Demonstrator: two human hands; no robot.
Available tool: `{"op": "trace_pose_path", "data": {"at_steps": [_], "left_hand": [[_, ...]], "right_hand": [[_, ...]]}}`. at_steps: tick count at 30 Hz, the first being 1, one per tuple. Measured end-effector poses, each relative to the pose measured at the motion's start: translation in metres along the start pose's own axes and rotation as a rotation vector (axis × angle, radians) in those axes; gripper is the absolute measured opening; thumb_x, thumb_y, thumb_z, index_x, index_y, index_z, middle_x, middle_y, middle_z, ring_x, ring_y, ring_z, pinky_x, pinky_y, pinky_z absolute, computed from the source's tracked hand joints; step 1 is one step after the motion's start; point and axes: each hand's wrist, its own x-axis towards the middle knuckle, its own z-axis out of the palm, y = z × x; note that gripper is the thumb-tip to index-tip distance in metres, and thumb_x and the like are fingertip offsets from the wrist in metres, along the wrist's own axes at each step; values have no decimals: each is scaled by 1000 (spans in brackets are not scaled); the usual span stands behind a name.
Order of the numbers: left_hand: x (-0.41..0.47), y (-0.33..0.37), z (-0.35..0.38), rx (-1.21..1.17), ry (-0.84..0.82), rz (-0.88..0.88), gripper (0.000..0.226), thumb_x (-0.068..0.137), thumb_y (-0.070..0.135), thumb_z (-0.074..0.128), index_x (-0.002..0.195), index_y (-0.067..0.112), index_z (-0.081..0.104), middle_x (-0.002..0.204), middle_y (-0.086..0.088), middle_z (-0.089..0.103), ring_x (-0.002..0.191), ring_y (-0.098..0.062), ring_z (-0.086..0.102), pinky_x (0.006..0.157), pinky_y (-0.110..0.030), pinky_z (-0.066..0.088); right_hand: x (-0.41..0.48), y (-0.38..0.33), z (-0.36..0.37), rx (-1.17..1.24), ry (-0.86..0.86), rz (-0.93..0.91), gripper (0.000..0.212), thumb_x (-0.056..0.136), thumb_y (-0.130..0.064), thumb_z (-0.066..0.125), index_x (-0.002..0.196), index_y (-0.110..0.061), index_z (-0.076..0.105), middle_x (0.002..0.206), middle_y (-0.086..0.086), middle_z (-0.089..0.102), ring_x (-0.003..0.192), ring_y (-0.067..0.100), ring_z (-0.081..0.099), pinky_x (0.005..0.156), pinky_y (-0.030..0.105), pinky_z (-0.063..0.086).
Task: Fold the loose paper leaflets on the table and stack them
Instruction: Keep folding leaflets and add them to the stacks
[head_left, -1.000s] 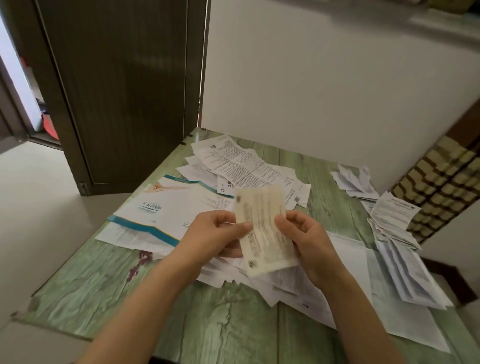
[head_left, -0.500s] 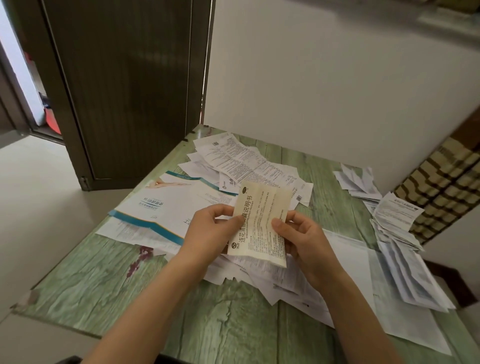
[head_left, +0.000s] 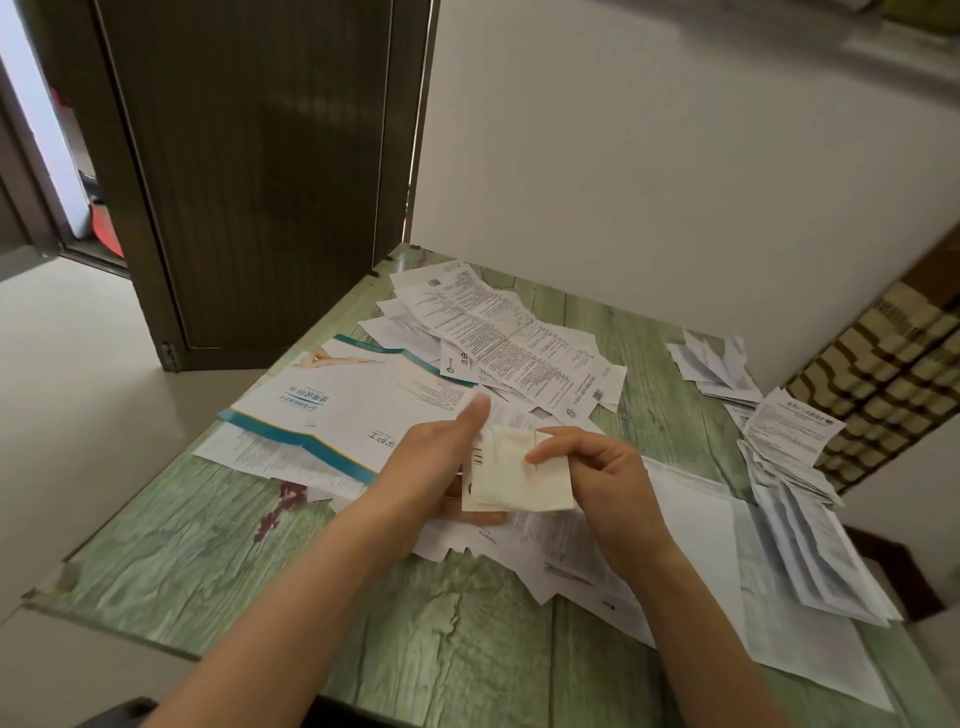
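Leaflet (head_left: 511, 478): thin cream paper folded to a near-square, held in the air over the middle of the table (head_left: 415, 623), probably to set the crease. Right hand (head_left: 597, 473) pinches its top right edge. Left hand (head_left: 431, 467) grips the left edge, fingers curled beneath, one digit straight up. Table is green wood-grain. Creased loose sheets (head_left: 509, 338) lie toward the far edge, folded stack (head_left: 795, 467) along the right edge, glossy blue-trimmed brochure (head_left: 353, 410) near the left edge.
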Motion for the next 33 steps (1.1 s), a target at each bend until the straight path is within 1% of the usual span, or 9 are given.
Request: {"op": "trace_pose_path", "data": {"at_steps": [4, 6, 9, 11, 15, 22, 27, 30, 33], "left_hand": [[-2, -5, 1, 59, -14, 90, 17, 91, 16, 61, 98, 1, 64, 87, -15, 66, 64, -19, 66, 53, -32, 58], [0, -7, -1, 105, 37, 138, 14, 91, 15, 61, 99, 4, 65, 89, -12, 67, 68, -16, 64, 59, -30, 57], [3, -8, -1, 183, 79, 203, 13, 90, 20, 61, 97, 11, 68, 89, -6, 69, 78, -16, 61, 74, -31, 51], [3, -8, -1, 182, 75, 219, 10, 90, 20, 61, 94, 13, 68, 86, -4, 68, 76, -15, 61, 75, -31, 51], [1, -10, 0, 202, 51, 252, 6, 89, 18, 62, 89, 15, 68, 83, -3, 67, 74, -13, 60, 70, -27, 50], [3, -12, 2, 300, 36, 286, 8, 86, 18, 66, 79, 15, 66, 73, -1, 62, 66, -10, 55, 55, -15, 42], [4, -15, 5, 347, 60, 358, 11, 87, 23, 65, 79, 17, 70, 76, 0, 65, 69, -9, 56, 62, -20, 44], [2, -16, 5, 419, 86, 415, 16, 87, 23, 63, 72, 26, 67, 74, 7, 66, 68, -4, 57, 60, -17, 44], [0, -15, 5, 489, 117, 491, 19, 85, 19, 63, 68, 27, 67, 72, 5, 67, 66, -5, 57, 57, -18, 45]], "right_hand": [[-1, -1, 2, -22, 17, 33, 47, 88, 12, 44, 70, -17, 75, 85, -7, 71, 82, 12, 64, 65, 22, 51], [-1, -3, 1, 62, 30, 91, 39, 93, 4, 39, 85, -13, 73, 86, 2, 69, 76, 12, 62, 61, 21, 51], [-1, -5, 1, 128, -3, 101, 24, 96, -15, 43, 102, -10, 66, 92, 12, 66, 80, 19, 62, 66, 28, 53], [-2, -6, 2, 104, -6, 110, 19, 96, -18, 49, 98, -10, 66, 87, 8, 65, 78, 17, 62, 63, 25, 53], [-4, -5, 4, 14, 10, 84, 11, 90, -10, 58, 83, -13, 67, 73, -3, 65, 71, 10, 60, 59, 22, 50], [-7, -6, 5, -45, 18, 44, 11, 85, -6, 64, 79, -14, 68, 70, -7, 66, 66, 6, 59, 58, 18, 48], [-8, -6, 6, -102, 22, 23, 14, 83, -9, 68, 72, -17, 68, 67, -11, 64, 64, 0, 57, 57, 15, 45], [-8, -7, 6, -105, 18, 15, 8, 74, -20, 71, 66, -23, 68, 66, -11, 64, 63, 1, 57, 57, 17, 45], [-7, -6, 6, -103, 13, 13, 5, 72, -19, 70, 68, -20, 68, 64, -10, 64, 62, 2, 57, 57, 18, 46]]}}
